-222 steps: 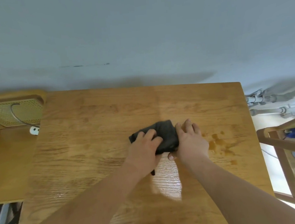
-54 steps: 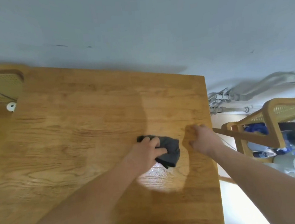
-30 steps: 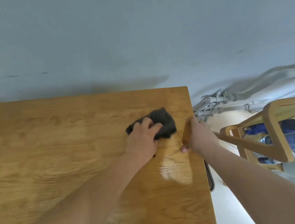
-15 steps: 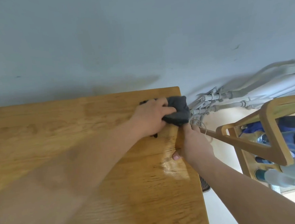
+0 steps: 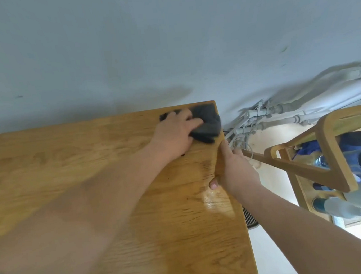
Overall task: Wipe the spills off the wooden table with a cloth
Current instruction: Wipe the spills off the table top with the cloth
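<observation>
Now at the table's far corner, left hand presses cloth near pipes

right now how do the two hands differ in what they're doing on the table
The left hand lies flat on the tabletop, pressing the dark grey cloth at the far right corner; the right hand has no cloth. The left hand sits wholly on the wooden table, while the right hand hooks over its right edge, thumb on top. Both are bare and touch the table.

The table is grained wood, varnished, with a wet glossy patch near its right edge. The cloth is dark grey, soft, matt fabric.
</observation>
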`<act>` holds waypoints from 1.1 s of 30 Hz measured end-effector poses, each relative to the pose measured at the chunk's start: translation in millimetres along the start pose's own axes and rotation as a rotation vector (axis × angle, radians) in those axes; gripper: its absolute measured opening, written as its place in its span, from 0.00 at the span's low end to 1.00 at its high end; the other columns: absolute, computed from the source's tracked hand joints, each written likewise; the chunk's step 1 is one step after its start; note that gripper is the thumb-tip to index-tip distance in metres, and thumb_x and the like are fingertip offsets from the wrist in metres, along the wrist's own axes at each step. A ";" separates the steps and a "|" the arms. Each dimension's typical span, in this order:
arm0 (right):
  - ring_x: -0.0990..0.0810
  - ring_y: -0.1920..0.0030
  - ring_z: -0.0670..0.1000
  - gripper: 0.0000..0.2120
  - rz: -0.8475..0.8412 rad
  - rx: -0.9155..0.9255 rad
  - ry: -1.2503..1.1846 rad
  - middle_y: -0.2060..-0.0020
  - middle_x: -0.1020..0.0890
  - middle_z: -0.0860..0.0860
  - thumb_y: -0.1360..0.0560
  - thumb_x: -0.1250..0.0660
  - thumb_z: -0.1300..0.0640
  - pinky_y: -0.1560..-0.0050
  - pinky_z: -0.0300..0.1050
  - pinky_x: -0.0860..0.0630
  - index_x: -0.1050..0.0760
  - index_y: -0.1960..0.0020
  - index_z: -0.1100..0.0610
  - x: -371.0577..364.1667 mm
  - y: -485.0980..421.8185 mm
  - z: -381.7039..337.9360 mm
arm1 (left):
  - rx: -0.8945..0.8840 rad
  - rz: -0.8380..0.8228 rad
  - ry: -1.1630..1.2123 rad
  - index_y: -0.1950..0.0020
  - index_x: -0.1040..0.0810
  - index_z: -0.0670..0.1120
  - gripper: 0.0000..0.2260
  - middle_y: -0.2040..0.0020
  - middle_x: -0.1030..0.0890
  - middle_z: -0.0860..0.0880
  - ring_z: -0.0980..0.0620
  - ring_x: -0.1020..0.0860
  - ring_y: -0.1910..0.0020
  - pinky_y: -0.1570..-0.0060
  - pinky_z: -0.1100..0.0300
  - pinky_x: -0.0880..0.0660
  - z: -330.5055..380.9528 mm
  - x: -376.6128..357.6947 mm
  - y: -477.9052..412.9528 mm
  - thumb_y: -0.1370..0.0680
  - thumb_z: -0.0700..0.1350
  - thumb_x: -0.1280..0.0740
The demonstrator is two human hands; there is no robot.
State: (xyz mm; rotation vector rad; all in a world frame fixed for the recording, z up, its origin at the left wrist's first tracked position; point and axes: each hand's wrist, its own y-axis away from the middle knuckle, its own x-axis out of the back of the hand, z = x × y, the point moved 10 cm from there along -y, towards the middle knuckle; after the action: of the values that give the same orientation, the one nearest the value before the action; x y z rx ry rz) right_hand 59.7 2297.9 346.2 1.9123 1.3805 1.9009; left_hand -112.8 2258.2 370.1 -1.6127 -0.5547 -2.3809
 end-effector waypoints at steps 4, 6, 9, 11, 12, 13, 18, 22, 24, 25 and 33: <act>0.24 0.36 0.59 0.58 0.029 0.042 0.040 0.35 0.29 0.54 0.35 0.17 0.50 0.57 0.54 0.25 0.53 0.20 0.48 -0.9 3.7 1.8 | 0.364 0.160 0.108 0.25 0.32 0.57 0.24 0.32 0.31 0.51 0.46 0.29 0.39 0.51 0.53 0.24 -12.7 -2.0 46.5 0.21 0.48 0.34; 0.25 0.35 0.59 0.58 0.040 0.062 0.055 0.32 0.31 0.54 0.33 0.19 0.44 0.55 0.55 0.22 0.57 0.19 0.47 -1.5 6.4 6.5 | 0.249 0.125 0.100 0.25 0.33 0.57 0.25 0.33 0.32 0.52 0.48 0.30 0.40 0.49 0.53 0.22 16.2 -18.4 79.6 0.21 0.48 0.32; 0.27 0.33 0.59 0.48 0.093 0.085 0.057 0.31 0.32 0.55 0.25 0.30 0.38 0.53 0.54 0.22 0.58 0.19 0.46 -3.2 20.5 16.5 | -0.041 -0.036 0.045 0.24 0.34 0.59 0.25 0.34 0.33 0.53 0.48 0.31 0.42 0.50 0.50 0.21 34.9 -37.7 107.8 0.21 0.51 0.33; 0.28 0.33 0.58 0.41 0.132 0.071 -0.024 0.31 0.32 0.53 0.22 0.35 0.37 0.53 0.52 0.24 0.53 0.19 0.47 -10.2 39.5 26.3 | -0.040 -0.099 0.035 0.24 0.34 0.60 0.24 0.33 0.34 0.54 0.48 0.32 0.40 0.48 0.49 0.22 23.5 -37.8 106.0 0.20 0.50 0.34; 0.28 0.33 0.57 0.37 0.147 0.067 -0.067 0.32 0.32 0.52 0.21 0.37 0.38 0.54 0.51 0.25 0.50 0.19 0.47 -15.9 51.5 31.7 | 0.028 -0.072 0.043 0.25 0.33 0.59 0.24 0.33 0.33 0.53 0.48 0.32 0.40 0.48 0.49 0.23 18.1 -34.0 102.3 0.20 0.49 0.34; 0.27 0.35 0.55 0.32 0.162 0.074 -0.094 0.35 0.31 0.50 0.19 0.39 0.41 0.54 0.50 0.24 0.46 0.19 0.46 -21.8 63.1 37.0 | 0.134 -0.014 0.056 0.25 0.32 0.59 0.24 0.33 0.33 0.53 0.47 0.32 0.40 0.49 0.50 0.23 16.0 -29.0 100.3 0.20 0.48 0.34; 0.23 0.51 0.54 0.14 0.188 0.031 -0.375 0.52 0.25 0.50 0.16 0.48 0.49 0.53 0.54 0.23 0.24 0.46 0.50 -41.9 107.8 74.1 | 0.278 0.055 0.147 0.27 0.31 0.57 0.23 0.34 0.33 0.51 0.44 0.30 0.41 0.47 0.52 0.25 96.9 -57.2 142.2 0.22 0.46 0.32; 0.22 0.61 0.55 0.17 0.105 -0.127 -0.530 0.64 0.21 0.53 0.18 0.45 0.51 0.57 0.54 0.25 0.28 0.63 0.54 -57.0 152.4 113.2 | -0.150 -0.197 0.043 0.25 0.37 0.60 0.25 0.32 0.35 0.53 0.46 0.32 0.40 0.53 0.54 0.26 157.6 -94.0 187.2 0.19 0.48 0.34; 0.22 0.60 0.55 0.19 0.054 -0.132 -0.528 0.65 0.21 0.52 0.19 0.45 0.47 0.55 0.54 0.25 0.28 0.64 0.55 -73.0 176.2 124.0 | -0.197 -0.247 -0.022 0.25 0.36 0.62 0.25 0.31 0.35 0.53 0.46 0.32 0.39 0.53 0.52 0.26 142.8 -89.7 178.5 0.19 0.45 0.35; 0.21 0.60 0.54 0.20 0.050 -0.133 -0.556 0.65 0.21 0.52 0.19 0.45 0.45 0.54 0.55 0.24 0.27 0.63 0.56 -79.5 186.7 128.0 | -0.150 -0.235 -0.029 0.26 0.34 0.62 0.24 0.31 0.34 0.53 0.46 0.32 0.39 0.52 0.51 0.26 131.2 -82.7 170.7 0.19 0.44 0.35; 0.22 0.62 0.52 0.20 0.129 -0.184 -0.638 0.65 0.19 0.52 0.16 0.41 0.49 0.58 0.50 0.25 0.25 0.60 0.60 -108.0 239.0 153.5 | 0.194 -0.086 0.134 0.25 0.34 0.55 0.24 0.32 0.34 0.50 0.45 0.31 0.42 0.51 0.50 0.22 157.0 -100.6 224.6 0.20 0.48 0.32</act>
State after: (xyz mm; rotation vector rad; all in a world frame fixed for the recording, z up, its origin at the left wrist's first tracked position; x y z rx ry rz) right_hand 330.6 2166.5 387.6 2.2616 0.8753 1.2177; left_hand 142.8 2117.2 371.0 -1.3635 -0.8153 -2.3876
